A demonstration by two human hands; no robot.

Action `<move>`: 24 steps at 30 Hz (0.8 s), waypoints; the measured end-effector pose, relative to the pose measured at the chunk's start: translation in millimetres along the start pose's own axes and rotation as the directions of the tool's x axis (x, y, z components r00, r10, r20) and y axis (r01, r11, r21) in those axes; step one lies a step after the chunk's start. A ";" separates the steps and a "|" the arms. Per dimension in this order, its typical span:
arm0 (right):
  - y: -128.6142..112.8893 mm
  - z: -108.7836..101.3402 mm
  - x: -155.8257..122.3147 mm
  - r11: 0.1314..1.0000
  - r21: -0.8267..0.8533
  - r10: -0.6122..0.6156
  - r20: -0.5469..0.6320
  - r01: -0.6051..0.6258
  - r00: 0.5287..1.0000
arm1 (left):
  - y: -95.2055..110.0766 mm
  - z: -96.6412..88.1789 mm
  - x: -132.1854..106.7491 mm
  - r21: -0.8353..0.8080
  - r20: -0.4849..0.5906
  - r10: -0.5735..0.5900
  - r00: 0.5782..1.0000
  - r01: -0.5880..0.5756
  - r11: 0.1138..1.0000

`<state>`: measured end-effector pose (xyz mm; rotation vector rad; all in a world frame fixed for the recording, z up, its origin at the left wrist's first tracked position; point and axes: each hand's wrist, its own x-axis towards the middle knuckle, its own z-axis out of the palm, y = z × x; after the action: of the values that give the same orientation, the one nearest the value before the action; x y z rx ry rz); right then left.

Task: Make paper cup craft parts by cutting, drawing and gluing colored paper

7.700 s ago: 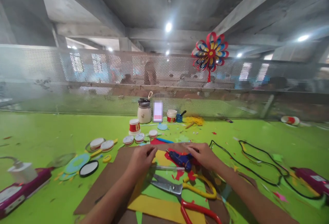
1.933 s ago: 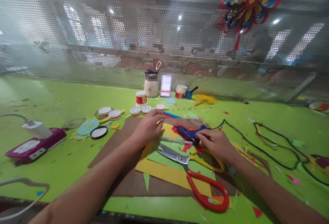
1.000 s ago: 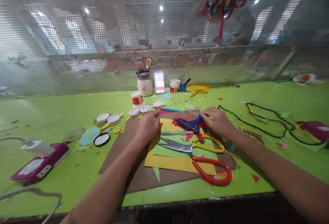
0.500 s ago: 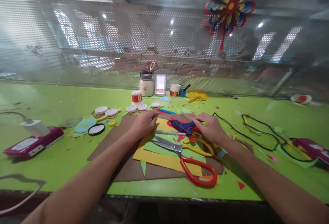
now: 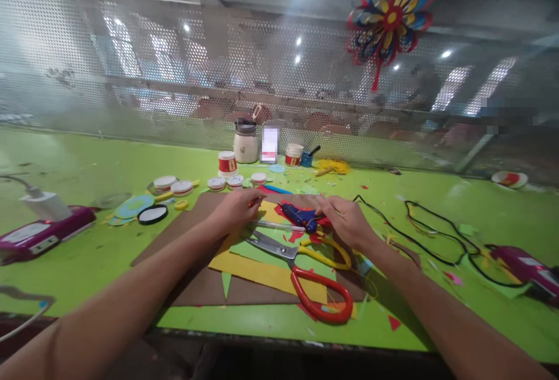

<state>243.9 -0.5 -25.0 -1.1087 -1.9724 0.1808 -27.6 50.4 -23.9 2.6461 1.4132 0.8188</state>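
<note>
Beyond the scissors (image 5: 286, 251), a glue gun (image 5: 300, 216) points crosswise toward the curled left hand (image 5: 238, 211), the curled right hand (image 5: 346, 218) nearer, both grips unclear.

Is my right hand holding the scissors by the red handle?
No, your right hand is by the blue glue gun, and the red handle of the scissors lies clear of it.

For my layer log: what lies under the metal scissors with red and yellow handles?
Green paper, yellow paper, flat brown board, coloured scraps; whatever the scissors cover is hidden.
</note>
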 end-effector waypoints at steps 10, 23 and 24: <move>8.1 6.5 -0.2 0.996 -0.075 0.047 0.045 -0.043 0.998 | 7.8 -4.0 -4.0 -0.038 -0.037 0.079 0.996 -0.081 0.996; 25.4 11.7 -3.3 0.985 -0.122 0.124 0.002 -0.123 0.992 | 6.7 0.1 -5.2 -0.077 -0.052 0.166 0.985 -0.169 0.983; 25.7 11.8 -3.2 0.985 -0.119 0.123 0.002 -0.122 0.992 | 6.8 -0.4 -5.4 -0.081 -0.052 0.167 0.985 -0.171 0.982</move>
<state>252.4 15.5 -47.0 -1.3098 -1.9452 0.1353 -25.0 42.1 -24.1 2.7263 1.1452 0.9368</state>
